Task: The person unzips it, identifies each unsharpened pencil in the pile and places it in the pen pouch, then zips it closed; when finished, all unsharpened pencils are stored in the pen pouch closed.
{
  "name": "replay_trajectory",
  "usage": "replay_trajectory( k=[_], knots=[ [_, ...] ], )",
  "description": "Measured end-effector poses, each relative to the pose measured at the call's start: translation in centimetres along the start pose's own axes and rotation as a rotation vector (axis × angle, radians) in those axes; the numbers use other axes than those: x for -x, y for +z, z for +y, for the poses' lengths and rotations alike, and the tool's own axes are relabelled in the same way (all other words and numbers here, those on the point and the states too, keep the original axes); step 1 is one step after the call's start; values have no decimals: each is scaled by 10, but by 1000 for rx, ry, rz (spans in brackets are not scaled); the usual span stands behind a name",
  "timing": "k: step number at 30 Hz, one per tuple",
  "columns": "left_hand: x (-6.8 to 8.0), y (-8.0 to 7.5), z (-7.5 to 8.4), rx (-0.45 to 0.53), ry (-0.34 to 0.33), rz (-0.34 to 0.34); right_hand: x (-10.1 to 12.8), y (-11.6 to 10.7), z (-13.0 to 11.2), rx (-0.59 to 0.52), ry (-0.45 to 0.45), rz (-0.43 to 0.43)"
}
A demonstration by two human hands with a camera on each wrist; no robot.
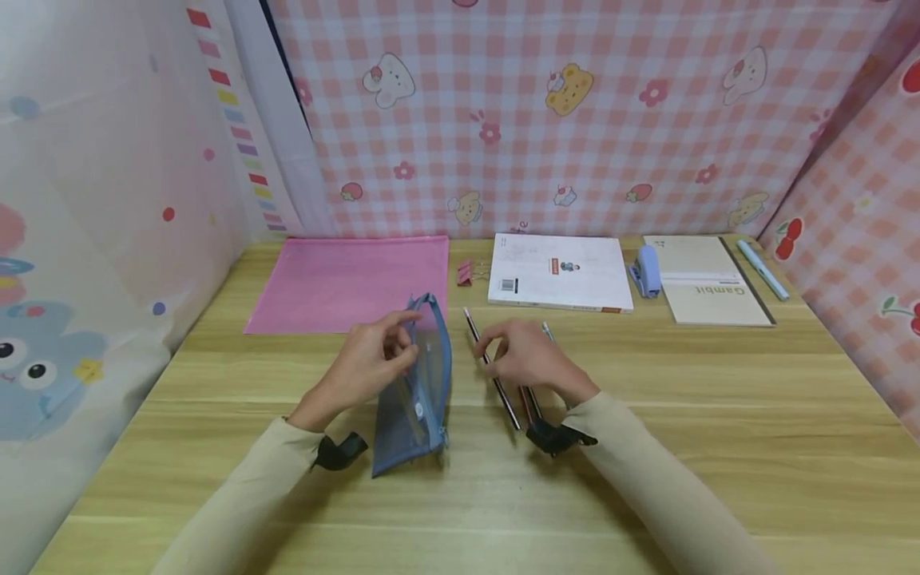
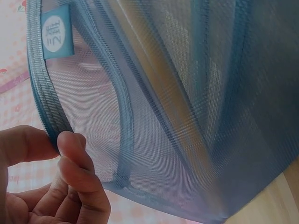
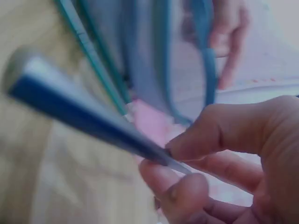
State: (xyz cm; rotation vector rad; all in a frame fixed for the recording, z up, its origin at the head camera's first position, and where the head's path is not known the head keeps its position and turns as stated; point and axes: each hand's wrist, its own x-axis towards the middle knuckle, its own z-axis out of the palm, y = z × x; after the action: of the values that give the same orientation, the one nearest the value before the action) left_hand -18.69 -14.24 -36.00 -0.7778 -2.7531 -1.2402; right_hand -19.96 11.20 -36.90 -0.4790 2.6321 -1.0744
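Observation:
A blue mesh zipper pouch (image 1: pixel 410 407) stands upright on the table, its top parted. My left hand (image 1: pixel 374 351) pinches the pouch's upper edge; in the left wrist view, thumb and finger hold the zipper band (image 2: pixel 44 88) below a small label. A yellowish strip (image 2: pixel 163 84) shows through the mesh; I cannot tell what it is. To the right of the pouch, my right hand (image 1: pixel 528 355) pinches a dark pencil (image 1: pixel 503 395), blurred in the right wrist view. Beneath that hand lie other pencils (image 1: pixel 530 403), partly hidden by it.
Along the back lie a pink folder (image 1: pixel 359 279), a pink binder clip (image 1: pixel 465 274), a white book (image 1: pixel 561 271), a lilac stapler (image 1: pixel 647 271), a cream notebook (image 1: pixel 715 295) and a light blue pen (image 1: pixel 763 270). Patterned cloth walls border the wooden table (image 1: pixel 719 415).

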Motion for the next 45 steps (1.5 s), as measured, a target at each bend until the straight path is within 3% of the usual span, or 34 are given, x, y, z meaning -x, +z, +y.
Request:
replay_trajectory(
  k=[4, 8, 13, 17, 20, 25, 34, 40, 45],
  knots=[
    [-1, 1, 1, 5, -7, -6, 3, -8, -9, -184, -26, 36],
    [-2, 2, 2, 7, -2, -8, 2, -9, -19, -287, -61, 117],
    [-3, 3, 4, 23, -9, -7, -6, 4, -27, -409, -112, 237],
    [-2, 4, 6, 28, -14, 5, -12, 18, -35, -485, -115, 278],
    [-2, 5, 7, 27, -8, 16, -13, 26, -39, -436, -101, 280],
    [-3, 5, 8, 27, 4, 39, -12, 36, -43, -263, -82, 233],
    [-1, 7, 6, 39, -1, 58, -13, 46, -46, -96, -143, 103],
    [0, 8, 5, 38, -7, 46, -10, 37, -43, -53, -198, 38],
    [0, 6, 5, 35, -16, 39, 1, 10, -28, -62, -195, 115]
  ],
)
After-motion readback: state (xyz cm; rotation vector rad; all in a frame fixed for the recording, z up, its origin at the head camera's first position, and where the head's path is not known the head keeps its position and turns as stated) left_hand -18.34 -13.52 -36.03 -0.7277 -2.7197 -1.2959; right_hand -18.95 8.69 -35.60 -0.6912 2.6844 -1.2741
